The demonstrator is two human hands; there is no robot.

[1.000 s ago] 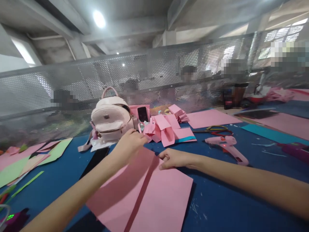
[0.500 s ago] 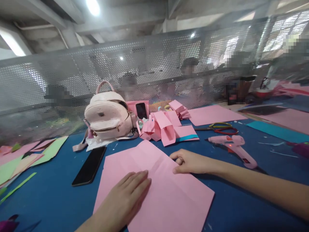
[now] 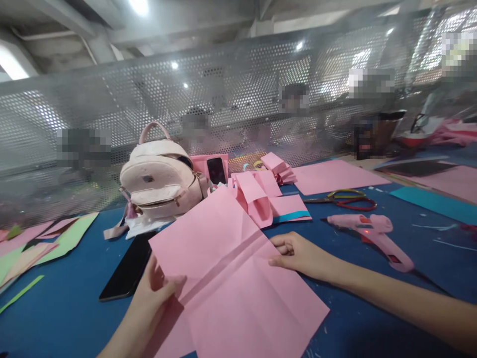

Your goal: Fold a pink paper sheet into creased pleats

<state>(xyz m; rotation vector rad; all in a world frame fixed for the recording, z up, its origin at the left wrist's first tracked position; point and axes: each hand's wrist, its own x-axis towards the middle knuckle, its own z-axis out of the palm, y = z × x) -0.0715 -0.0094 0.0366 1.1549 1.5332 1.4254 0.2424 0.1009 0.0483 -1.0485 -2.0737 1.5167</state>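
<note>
A large creased sheet of pink paper [image 3: 238,268] lies before me, its upper left part raised off the table. My left hand [image 3: 154,293] pinches its left edge, thumb on top and fingers behind. On the right edge my right hand [image 3: 288,251] is closed, thumb over the paper and fingers curled. Another pink layer shows beneath, near my left wrist. A black phone [image 3: 128,268] lies beside my left hand. Right of my right hand is a pink glue gun [image 3: 372,233] with a red light.
Behind the paper stand a pale pink backpack [image 3: 158,179] and folded pink pieces [image 3: 257,194]. Scissors [image 3: 346,199] lie beyond the glue gun. Green and pink sheets [image 3: 67,238] are at the left, a blue strip [image 3: 436,204] at the right. A perforated metal screen [image 3: 231,99] runs behind.
My left hand has gone from lying flat on the paper to gripping its left edge. The sheet's upper left part has lifted, and its crease shows more. My right hand stays at the right edge.
</note>
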